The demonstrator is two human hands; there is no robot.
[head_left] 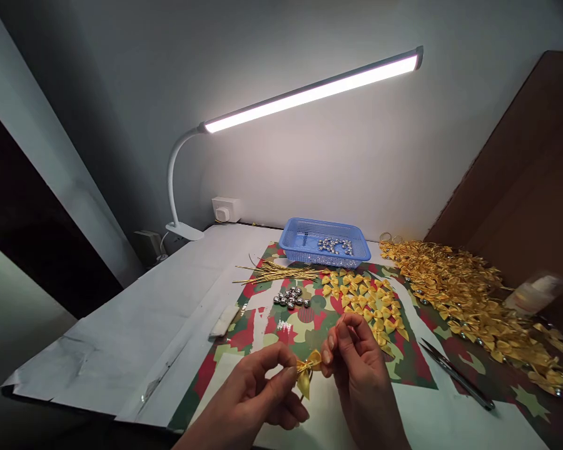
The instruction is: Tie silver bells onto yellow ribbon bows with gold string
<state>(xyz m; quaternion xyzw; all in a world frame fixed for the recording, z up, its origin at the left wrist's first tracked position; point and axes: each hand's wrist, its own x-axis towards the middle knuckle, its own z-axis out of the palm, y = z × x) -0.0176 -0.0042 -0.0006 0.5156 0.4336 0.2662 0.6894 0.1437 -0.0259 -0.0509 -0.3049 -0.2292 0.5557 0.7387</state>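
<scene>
Left hand (258, 390): pinching the gold bow (308, 370) at its left side.
Right hand (356, 369): fingertips gripping the bow's right.
Bow: low centre, over the bench (136, 325).
Loose bows (366, 300): at 1 o'clock.
Scissors (455, 375): at 3 o'clock.

Both hands raised close together, near and low: left (258, 390) pinching with thumb and forefinger, right (359, 369) curled, fingertips (327, 356) facing left.

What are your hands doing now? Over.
Left hand and right hand both pinch one gold bow in the fingers. Silver bells and loose bows lie beyond. Nothing in between.
</scene>
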